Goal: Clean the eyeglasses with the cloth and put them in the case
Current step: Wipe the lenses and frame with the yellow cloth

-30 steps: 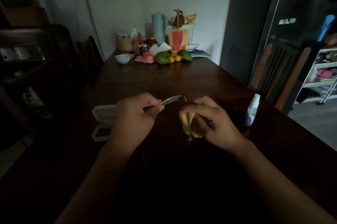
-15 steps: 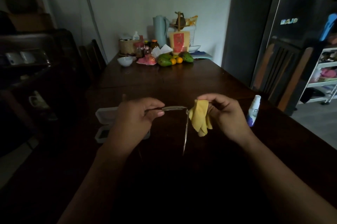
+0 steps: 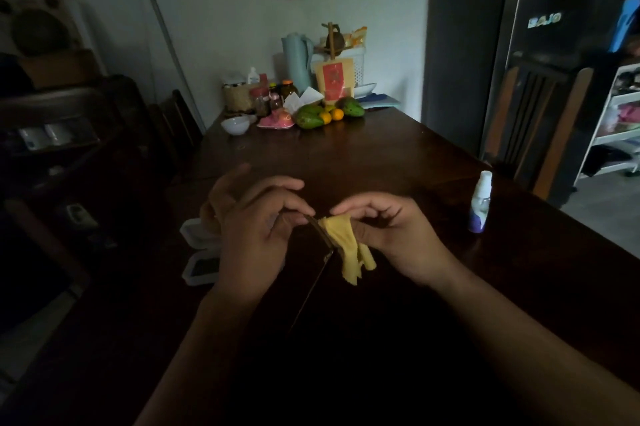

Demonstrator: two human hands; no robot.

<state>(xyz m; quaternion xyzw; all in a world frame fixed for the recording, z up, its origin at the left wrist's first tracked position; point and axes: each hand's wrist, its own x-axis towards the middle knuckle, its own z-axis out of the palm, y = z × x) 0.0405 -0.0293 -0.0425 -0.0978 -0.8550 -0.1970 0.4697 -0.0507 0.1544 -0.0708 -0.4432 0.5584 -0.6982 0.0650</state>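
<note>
Light poor; detail limited.

- Nearest: one temple [image 3: 311, 290] of the glasses [image 3: 323, 235] hangs open, running from the frame's lower end down towards the near counter edge. Its tip is lost in the dark.
- Frame seen almost edge-on, held in the air above the counter [image 3: 346, 155]. Long axis runs up-left to down-right, upper end at the left hand [image 3: 252, 238], lower end at the hinge. Which way the lenses face: cannot tell.
- Left fingers [image 3: 284, 183] closed on the frame's upper end, pinching it. The other fingers are spread loosely behind.
- Right hand [image 3: 398, 238] just right of the frame. Its fingers [image 3: 356, 204] are curled, gripping the yellow cloth [image 3: 349, 249], which lies against the frame's right side and hangs below it.
- Key relation: cloth and right hand sit directly right of the frame, touching it. Judgement: wiping is under way, and the stroke should follow the frame's long axis while the left hand steadies it.
- Case [image 3: 197, 235]: white, open, on the counter by its left edge, just beyond the left hand, which is nearer to it. Glasses not yet in it.
- Spray bottle [image 3: 479, 204] upright near the right edge, apart from the hands.
</note>
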